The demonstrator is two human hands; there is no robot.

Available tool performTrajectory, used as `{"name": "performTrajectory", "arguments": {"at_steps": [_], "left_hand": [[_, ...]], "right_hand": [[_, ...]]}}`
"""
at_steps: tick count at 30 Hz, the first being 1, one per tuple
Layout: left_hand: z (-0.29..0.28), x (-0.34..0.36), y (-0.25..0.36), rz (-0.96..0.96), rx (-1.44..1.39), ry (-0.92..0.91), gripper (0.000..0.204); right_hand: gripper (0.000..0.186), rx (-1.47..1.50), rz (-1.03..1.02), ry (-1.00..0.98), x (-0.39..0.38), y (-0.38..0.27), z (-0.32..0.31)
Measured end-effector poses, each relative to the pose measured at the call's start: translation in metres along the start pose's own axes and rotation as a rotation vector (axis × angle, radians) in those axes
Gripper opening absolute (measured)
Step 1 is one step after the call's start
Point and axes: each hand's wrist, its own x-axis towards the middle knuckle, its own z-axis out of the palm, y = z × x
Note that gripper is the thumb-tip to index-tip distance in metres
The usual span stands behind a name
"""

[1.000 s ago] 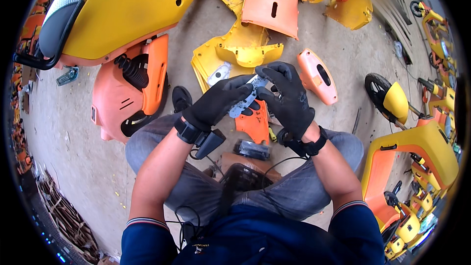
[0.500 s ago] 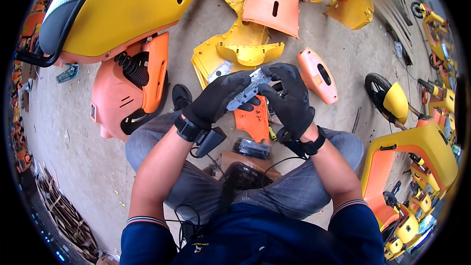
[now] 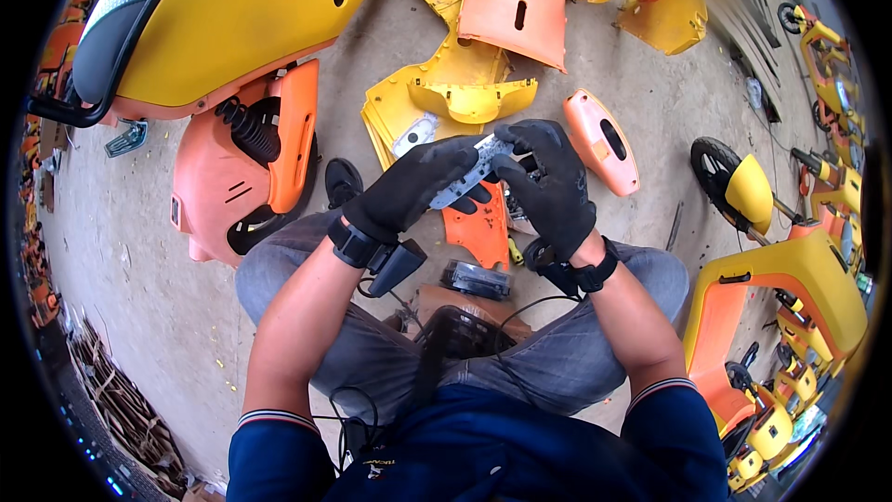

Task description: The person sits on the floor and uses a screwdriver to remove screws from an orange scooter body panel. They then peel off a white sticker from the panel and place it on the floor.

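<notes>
Both of my hands wear black gloves and meet in front of me around a flat, elongated grey part point(image 3: 467, 178) with small marks or holes on its face; its exact kind I cannot make out. My left hand point(image 3: 418, 177) grips the lower left end, fingers behind it. At its upper right end, my right hand point(image 3: 548, 181) pinches it between thumb and fingers. Below the hands an orange panel point(image 3: 478, 231) lies on the floor. Nearer to me is a round, dark, clear-topped part point(image 3: 476, 279).
Yellow body panels point(image 3: 474, 100) and a pink-orange panel point(image 3: 516, 5) lie ahead. A yellow scooter body point(image 3: 242, 19) stands at the left, its orange rear part point(image 3: 218, 186) below. To the right are an oval orange cover point(image 3: 602, 142), a wheel point(image 3: 720, 181) and a yellow-orange frame point(image 3: 790, 297).
The grey part has tilted slightly in my hands, so its face shows narrower. Both hands stay in nearly the same place.
</notes>
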Motion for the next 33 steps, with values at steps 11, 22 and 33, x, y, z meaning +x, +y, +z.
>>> {"name": "performTrajectory", "arguments": {"at_steps": [11, 22, 33], "left_hand": [[0.002, 0.001, -0.002, 0.068, 0.091, 0.03, 0.046], [0.005, -0.002, 0.003, 0.053, 0.058, 0.039, 0.044], [0.006, -0.007, 0.012, 0.293, 0.602, 0.017, 0.047]], "right_hand": [[0.032, 0.102, 0.102, -0.011, -0.001, -0.004, -0.003], [0.035, 0.293, 0.256, -0.037, -0.003, 0.008, -0.002], [0.031, 0.42, 0.353, -0.058, -0.002, 0.007, -0.005]]}}
